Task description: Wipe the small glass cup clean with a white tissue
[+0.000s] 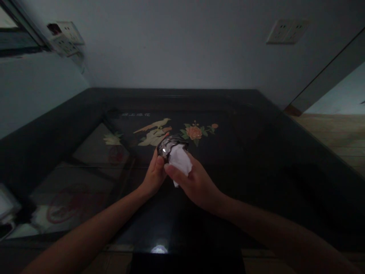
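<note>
Near the middle of the view, a shiny dark metallic bowl-like object (164,148) is held above the dark glossy table. My left hand (155,173) grips its left side, with the thumb on the near edge. A crumpled white cloth or tissue (180,160) is pinched in my right hand (196,182) and rests against the object's right side and opening. The two hands are close together, their thumbs almost touching. The far fingers of both hands are mostly hidden behind the object and the cloth.
The dark table (242,152) has a bird and flower picture (194,132) on its top, with reflections at left. A white object (7,203) stands at the far left edge. Wall sockets (288,31) are on the wall behind.
</note>
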{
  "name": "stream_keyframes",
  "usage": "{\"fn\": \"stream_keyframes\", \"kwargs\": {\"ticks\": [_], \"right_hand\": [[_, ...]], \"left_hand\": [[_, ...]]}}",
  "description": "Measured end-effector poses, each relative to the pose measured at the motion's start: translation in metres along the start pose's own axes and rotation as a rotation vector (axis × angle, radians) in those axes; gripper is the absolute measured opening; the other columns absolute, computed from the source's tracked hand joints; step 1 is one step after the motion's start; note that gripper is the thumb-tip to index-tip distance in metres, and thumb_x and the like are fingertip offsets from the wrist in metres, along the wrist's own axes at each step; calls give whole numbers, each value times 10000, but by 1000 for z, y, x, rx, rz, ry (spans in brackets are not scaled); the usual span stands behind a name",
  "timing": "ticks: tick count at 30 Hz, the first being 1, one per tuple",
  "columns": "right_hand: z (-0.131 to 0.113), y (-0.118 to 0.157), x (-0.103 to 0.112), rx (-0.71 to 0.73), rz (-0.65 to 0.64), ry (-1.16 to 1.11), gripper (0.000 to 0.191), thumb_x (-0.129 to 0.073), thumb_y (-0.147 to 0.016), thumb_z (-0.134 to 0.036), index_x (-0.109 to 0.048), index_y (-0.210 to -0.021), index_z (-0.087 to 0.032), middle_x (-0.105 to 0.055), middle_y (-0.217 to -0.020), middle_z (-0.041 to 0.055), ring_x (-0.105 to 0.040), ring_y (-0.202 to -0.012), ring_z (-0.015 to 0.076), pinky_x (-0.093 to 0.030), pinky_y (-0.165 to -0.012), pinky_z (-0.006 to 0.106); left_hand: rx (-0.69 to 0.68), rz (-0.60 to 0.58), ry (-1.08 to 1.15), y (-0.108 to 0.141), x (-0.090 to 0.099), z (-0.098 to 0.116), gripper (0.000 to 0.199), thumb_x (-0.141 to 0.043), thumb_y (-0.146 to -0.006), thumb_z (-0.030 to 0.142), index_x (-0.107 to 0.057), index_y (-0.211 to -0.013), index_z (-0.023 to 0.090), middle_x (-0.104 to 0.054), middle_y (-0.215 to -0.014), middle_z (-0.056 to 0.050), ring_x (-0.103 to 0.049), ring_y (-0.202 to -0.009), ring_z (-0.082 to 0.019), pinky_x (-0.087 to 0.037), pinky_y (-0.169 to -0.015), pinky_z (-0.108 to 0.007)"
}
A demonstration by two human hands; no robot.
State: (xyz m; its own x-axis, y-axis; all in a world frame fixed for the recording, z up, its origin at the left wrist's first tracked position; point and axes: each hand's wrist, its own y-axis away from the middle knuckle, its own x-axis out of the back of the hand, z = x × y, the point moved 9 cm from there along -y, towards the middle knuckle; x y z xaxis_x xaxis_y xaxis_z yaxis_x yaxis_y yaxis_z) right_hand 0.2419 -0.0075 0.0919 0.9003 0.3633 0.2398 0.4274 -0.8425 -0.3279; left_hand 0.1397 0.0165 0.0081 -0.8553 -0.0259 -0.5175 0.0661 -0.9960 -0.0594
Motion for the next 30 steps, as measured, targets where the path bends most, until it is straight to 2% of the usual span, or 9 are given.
{"fn": "stream_keyframes", "kwargs": {"ticks": [2, 5, 7, 10, 14, 19, 22, 26, 30], "right_hand": [[-11, 2, -5, 159, -42, 232, 286, -526, -901, -356, -544, -1091, -142, -622, -1086, 113, -582, -989, 210, -493, -865, 349], [-13, 3, -15, 300, -126, 555, 317, -552, -890, -331, -549, -1100, -94, -607, -1132, 160, -555, -1059, 245, -464, -933, 388], [-10, 3, -19, 359, -180, 745, 321, -557, -886, -309, -558, -1100, -69, -620, -1108, 171, -567, -1026, 253, -473, -911, 387], [-7, 4, -26, 463, -274, 1021, 213, -485, -912, -183, -590, -1053, -62, -657, -1003, 154, -593, -921, 239, -493, -816, 367], [-9, 4, -28, 551, -347, 1217, 220, -410, -916, -77, -627, -956, -82, -677, -910, 128, -602, -860, 229, -487, -723, 346], [-17, 6, -26, 588, -345, 1236, 186, -451, -891, -64, -635, -913, -80, -676, -866, 122, -598, -826, 228, -477, -713, 346], [-17, 6, -24, 544, -259, 1191, 170, -462, -887, -84, -632, -894, -88, -664, -826, 116, -591, -796, 235, -474, -687, 352], [-14, 2, -12, 372, -88, 863, 129, -532, -884, -194, -618, -930, -109, -661, -909, 109, -591, -861, 231, -483, -793, 347], [-10, 0, -2, 249, 2, 433, 187, -425, -942, -218, -597, -925, -148, -643, -954, 94, -585, -919, 196, -472, -844, 318]], "left_hand": [[49, 11, 6, 1, 0, -2, 641, -673, -761, 507, -495, -1327, 267, -648, -1215, -46, -546, -1203, -227, -436, -995, -302], [130, 21, 27, 2, -2, -2, 580, -626, -791, 526, -549, -1274, 213, -685, -1122, -72, -594, -1134, -249, -479, -944, -319], [196, 16, 25, 2, -6, -4, 546, -592, -820, 520, -566, -1252, 187, -700, -1069, -83, -625, -1076, -256, -512, -888, -320], [272, 12, 31, -1, -13, -8, 501, -541, -856, 509, -585, -1225, 173, -708, -1027, -81, -652, -1001, -249, -538, -824, -317], [238, 52, 80, -9, -16, -6, 435, -498, -890, 485, -617, -1177, 179, -708, -989, -55, -650, -981, -218, -525, -860, -302], [210, 55, 90, -11, -13, -2, 416, -469, -907, 496, -625, -1166, 210, -706, -1023, -45, -633, -1042, -236, -519, -886, -329], [222, 54, 91, -8, -12, -1, 419, -473, -908, 489, -621, -1174, 200, -708, -1029, -45, -630, -1060, -240, -514, -901, -331], [267, 17, 96, -1, -18, -4, 455, -505, -893, 479, -600, -1204, 161, -695, -1095, -79, -598, -1131, -251, -473, -968, -344], [206, -31, 138, -1, -24, -1, 540, -558, -855, 507, -555, -1258, 149, -639, -1225, -115, -513, -1244, -264, -397, -1053, -368]]}}
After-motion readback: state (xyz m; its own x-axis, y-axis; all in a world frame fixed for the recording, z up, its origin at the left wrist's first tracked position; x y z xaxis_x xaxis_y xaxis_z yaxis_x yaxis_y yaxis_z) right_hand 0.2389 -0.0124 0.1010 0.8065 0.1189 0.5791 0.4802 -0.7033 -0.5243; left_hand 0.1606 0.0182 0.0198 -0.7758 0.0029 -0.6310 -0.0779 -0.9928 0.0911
